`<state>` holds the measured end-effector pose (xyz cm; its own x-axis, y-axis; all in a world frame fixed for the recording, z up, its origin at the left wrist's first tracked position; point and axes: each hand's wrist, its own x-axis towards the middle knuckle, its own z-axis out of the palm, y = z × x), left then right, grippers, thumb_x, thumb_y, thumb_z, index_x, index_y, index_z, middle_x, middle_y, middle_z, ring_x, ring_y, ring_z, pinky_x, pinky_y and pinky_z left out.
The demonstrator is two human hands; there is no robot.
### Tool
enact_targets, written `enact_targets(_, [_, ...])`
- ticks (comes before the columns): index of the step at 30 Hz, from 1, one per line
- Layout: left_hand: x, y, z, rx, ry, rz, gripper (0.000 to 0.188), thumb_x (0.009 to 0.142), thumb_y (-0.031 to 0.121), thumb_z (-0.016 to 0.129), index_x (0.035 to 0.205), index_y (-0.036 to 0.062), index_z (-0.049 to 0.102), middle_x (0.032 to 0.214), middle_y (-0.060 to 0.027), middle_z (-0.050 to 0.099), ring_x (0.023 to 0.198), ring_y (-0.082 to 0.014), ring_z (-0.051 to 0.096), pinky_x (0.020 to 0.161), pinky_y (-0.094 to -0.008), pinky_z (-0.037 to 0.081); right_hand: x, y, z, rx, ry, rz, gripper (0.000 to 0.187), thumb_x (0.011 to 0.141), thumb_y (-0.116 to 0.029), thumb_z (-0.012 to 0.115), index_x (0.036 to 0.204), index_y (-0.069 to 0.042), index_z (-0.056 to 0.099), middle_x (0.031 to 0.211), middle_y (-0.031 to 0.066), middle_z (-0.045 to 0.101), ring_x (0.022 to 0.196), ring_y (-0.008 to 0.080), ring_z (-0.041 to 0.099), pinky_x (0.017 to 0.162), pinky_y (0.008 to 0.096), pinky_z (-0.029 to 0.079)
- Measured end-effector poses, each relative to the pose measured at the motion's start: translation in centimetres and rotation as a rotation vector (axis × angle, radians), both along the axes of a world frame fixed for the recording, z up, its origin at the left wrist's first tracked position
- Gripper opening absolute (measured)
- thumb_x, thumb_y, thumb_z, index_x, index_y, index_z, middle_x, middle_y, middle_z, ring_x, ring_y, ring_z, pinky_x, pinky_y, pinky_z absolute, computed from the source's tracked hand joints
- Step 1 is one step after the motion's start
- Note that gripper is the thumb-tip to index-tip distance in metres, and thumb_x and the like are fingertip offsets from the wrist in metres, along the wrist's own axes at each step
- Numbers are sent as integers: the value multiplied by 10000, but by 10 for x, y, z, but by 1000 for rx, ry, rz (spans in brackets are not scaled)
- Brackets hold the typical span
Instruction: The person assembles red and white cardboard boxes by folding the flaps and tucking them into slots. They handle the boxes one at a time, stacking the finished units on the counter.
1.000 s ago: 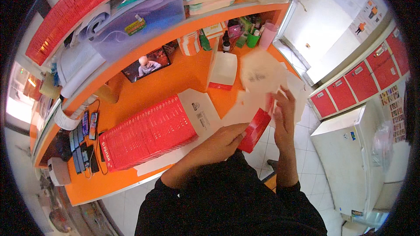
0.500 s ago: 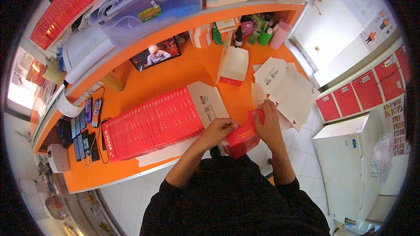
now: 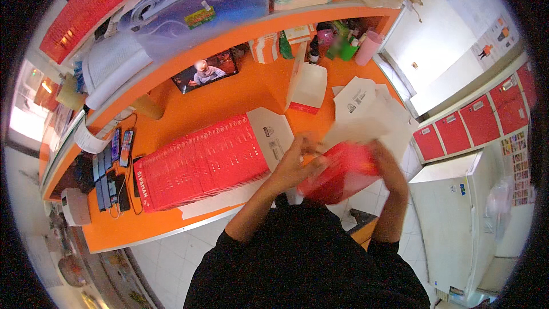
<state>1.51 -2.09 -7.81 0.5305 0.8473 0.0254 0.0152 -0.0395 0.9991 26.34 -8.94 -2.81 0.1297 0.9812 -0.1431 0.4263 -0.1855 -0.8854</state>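
In front of my chest, a red cardboard box (image 3: 342,174) is blurred by motion over the desk's front edge. My right hand (image 3: 389,163) is curled around its right end, gripping it, with the fingertips smeared. At the box's left end is my left hand (image 3: 297,163), thumb and fingers spread apart; whether it touches the cardboard is unclear. A long row of folded red boxes (image 3: 200,160), packed side by side, lies left of my hands. Flat white-and-grey box blanks (image 3: 374,114) are piled beyond my right hand.
An opened box (image 3: 309,86) with a white inside stands on the orange desk (image 3: 246,91). Behind are a tablet (image 3: 205,71), a green cup (image 3: 347,51) and a pink tumbler (image 3: 370,47). Phones (image 3: 126,147) and cables sit left. A white fridge (image 3: 452,217) stands right.
The red box has swung up and right and appears larger, with my right hand moving right along with it. My left hand has risen slightly, its fingers spreading from a pinch.
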Motion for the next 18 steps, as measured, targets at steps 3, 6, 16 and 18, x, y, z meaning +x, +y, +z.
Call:
enact_targets(3, [-14,2,17,192,263,-37,805,739,282,748,1352,37,288,1351,-211,368,1290,-316,303,1073,-415,229,66,-14,-14,144,663,-333,369,890,-174,520,1211,7,501,1150,113,591,1040,190,560,915,330,444])
enact_targets(6, [-17,-8,50,185,299,-234,838,729,329,747,1365,36,286,1419,-243,266,1353,-362,169,1117,-444,119,102,-18,-50,258,739,-265,374,845,-104,585,1196,3,512,1132,106,609,1028,214,581,890,348,466])
enact_targets(16, [5,-23,21,460,405,-386,210,859,168,567,990,6,547,869,-212,614,824,-370,612,716,-419,485,-6,19,-2,172,94,90,388,909,-290,521,1234,-78,495,1182,85,543,1073,208,518,900,304,416])
enact_targets(18, [7,-21,10,469,335,-392,194,856,167,571,963,5,552,861,-211,614,826,-368,610,714,-420,481,-19,16,4,25,-38,447,360,888,-233,567,1208,-76,512,1131,77,564,1054,188,519,893,288,413])
